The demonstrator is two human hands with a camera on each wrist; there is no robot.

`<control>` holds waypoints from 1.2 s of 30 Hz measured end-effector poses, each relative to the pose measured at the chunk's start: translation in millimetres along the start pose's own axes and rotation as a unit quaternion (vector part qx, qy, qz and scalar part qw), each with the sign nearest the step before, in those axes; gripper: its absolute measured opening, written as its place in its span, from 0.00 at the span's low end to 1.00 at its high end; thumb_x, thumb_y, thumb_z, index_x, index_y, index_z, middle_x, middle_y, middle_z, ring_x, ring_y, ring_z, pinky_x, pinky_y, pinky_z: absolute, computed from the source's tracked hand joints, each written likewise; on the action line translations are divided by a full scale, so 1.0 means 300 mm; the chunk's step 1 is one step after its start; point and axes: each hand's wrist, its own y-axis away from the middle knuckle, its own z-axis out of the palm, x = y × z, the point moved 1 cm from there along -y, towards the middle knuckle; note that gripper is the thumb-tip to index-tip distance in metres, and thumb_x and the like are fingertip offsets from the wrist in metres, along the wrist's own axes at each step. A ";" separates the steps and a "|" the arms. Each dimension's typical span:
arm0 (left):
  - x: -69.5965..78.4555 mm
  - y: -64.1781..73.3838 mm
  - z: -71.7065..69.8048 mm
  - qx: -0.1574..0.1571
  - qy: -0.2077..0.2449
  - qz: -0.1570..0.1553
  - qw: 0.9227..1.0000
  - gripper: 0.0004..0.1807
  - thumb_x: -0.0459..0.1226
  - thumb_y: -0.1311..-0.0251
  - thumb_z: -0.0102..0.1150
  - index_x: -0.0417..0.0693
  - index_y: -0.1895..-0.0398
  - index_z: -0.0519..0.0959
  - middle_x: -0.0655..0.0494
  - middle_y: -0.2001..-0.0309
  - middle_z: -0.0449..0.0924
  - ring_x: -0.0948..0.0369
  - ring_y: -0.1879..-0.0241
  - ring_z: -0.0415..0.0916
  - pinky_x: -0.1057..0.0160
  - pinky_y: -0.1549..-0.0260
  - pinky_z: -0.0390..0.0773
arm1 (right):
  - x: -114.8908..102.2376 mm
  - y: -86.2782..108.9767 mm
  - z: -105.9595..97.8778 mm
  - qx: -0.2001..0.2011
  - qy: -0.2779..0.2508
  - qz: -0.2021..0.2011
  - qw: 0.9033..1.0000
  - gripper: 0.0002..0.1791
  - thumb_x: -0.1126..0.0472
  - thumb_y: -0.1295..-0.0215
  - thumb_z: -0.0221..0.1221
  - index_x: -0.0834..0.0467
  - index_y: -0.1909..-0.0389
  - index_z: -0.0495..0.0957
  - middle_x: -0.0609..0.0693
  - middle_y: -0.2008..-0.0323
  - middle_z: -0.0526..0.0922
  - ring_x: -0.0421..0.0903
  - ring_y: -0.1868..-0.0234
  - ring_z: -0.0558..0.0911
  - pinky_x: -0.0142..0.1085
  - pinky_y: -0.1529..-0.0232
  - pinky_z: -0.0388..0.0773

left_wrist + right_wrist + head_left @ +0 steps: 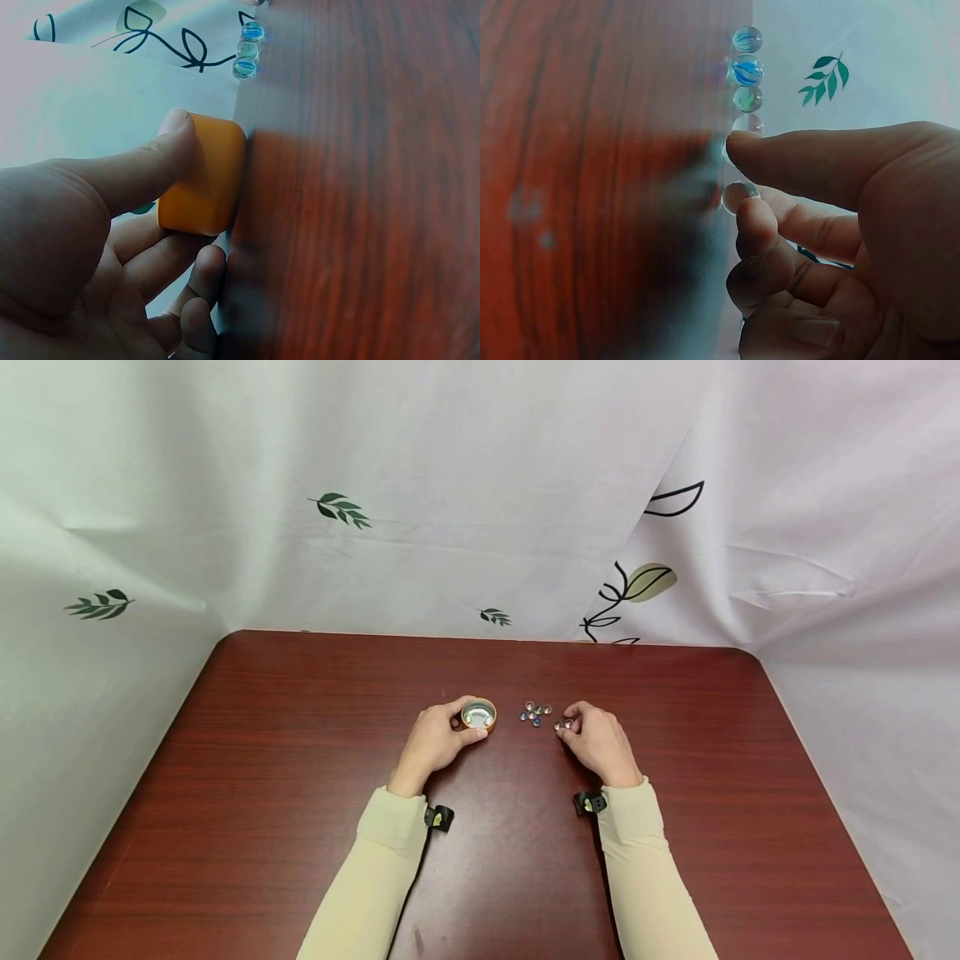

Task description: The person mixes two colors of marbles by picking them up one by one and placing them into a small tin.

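My left hand [435,737] grips a small round container [478,711], thumb on one side and fingers on the other. Its wall [214,176] is orange outside and the inside is shiny metal. Two bright spots show in it; I cannot tell whether these are marbles or reflections. Right of the container, my right hand [597,742] rests low with fingers curled round a clear marble [740,197] at the fingertips. A second marble [557,727] sits by the thumb, partly hidden in the right wrist view. Several glass marbles lie between the hands, among them a blue one [537,722].
The reddish-brown wooden table [300,818] has rounded far corners. Behind it and along both sides hangs a white curtain [420,560] with leaf prints. Each wrist wears a dark strap with a small camera [440,817].
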 end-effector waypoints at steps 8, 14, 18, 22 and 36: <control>-0.001 -0.002 0.001 -0.001 0.002 -0.002 1.000 0.25 0.45 0.41 0.74 0.63 0.39 0.81 0.54 0.63 0.82 0.56 0.63 0.74 0.55 0.60 0.73 | -0.001 -0.001 -0.006 -0.004 0.005 0.011 1.000 0.10 0.60 0.36 0.67 0.62 0.58 0.82 0.47 0.72 0.82 0.45 0.71 0.79 0.44 0.64 0.76; -0.003 -0.002 0.003 -0.001 0.001 -0.008 1.000 0.26 0.46 0.41 0.73 0.63 0.38 0.81 0.54 0.62 0.82 0.55 0.62 0.74 0.54 0.58 0.73 | 0.001 -0.002 -0.006 -0.004 0.010 0.010 1.000 0.08 0.60 0.36 0.66 0.61 0.61 0.82 0.47 0.73 0.82 0.45 0.72 0.79 0.43 0.65 0.75; -0.003 -0.003 0.003 -0.001 -0.002 -0.006 1.000 0.25 0.46 0.41 0.73 0.64 0.39 0.81 0.55 0.62 0.82 0.55 0.63 0.74 0.54 0.59 0.72 | 0.003 -0.003 -0.003 -0.002 0.010 0.007 1.000 0.07 0.61 0.36 0.66 0.60 0.61 0.82 0.47 0.73 0.82 0.45 0.72 0.78 0.42 0.67 0.74; -0.003 -0.001 0.003 -0.001 -0.002 -0.008 1.000 0.26 0.46 0.41 0.73 0.64 0.39 0.81 0.55 0.63 0.81 0.55 0.63 0.73 0.54 0.59 0.72 | 0.004 -0.002 -0.002 -0.002 0.010 0.006 1.000 0.07 0.61 0.36 0.66 0.60 0.62 0.82 0.47 0.73 0.82 0.45 0.73 0.78 0.42 0.68 0.74; -0.002 0.001 0.002 0.000 0.000 -0.010 1.000 0.26 0.46 0.42 0.73 0.64 0.39 0.81 0.55 0.64 0.81 0.55 0.63 0.73 0.54 0.60 0.72 | 0.007 -0.001 0.000 -0.003 0.009 0.007 1.000 0.06 0.61 0.36 0.66 0.59 0.63 0.81 0.47 0.74 0.81 0.45 0.73 0.77 0.41 0.69 0.73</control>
